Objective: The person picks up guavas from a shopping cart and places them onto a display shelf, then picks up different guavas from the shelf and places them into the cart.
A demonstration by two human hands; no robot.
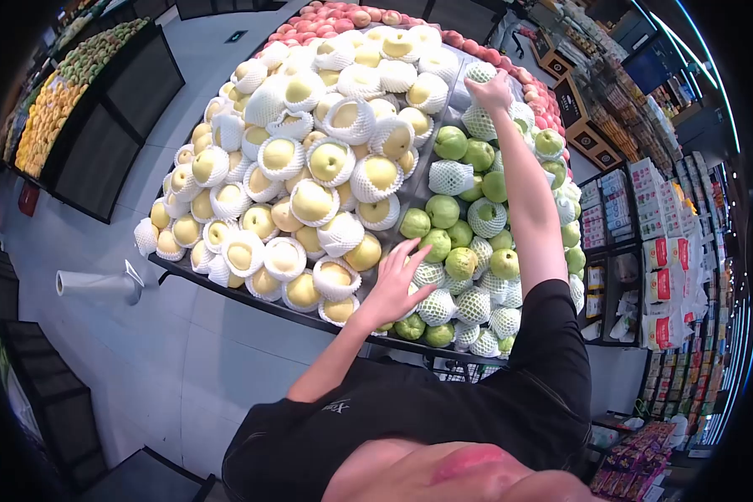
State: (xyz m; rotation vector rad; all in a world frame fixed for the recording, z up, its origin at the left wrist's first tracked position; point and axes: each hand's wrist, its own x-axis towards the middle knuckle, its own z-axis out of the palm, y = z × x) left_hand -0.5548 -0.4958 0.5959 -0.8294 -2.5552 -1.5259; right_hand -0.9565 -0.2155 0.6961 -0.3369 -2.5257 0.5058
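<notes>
My right arm reaches to the far end of the green guavas, where my right hand is closed around a guava in a white foam net. Another netted guava lies just below that hand. Nearer to me, my left hand is open, its fingers spread over the near left part of the guava pile. Its fingertips are at a bare green guava and close to a netted one. Some guavas in the pile are bare, others wrapped; my right forearm hides part of them.
Yellow pears in foam nets fill the left of the stand, beside a dark divider. Reddish round fruit lies along the back. A roll of clear bags stands at the left. Packed shelves line the right.
</notes>
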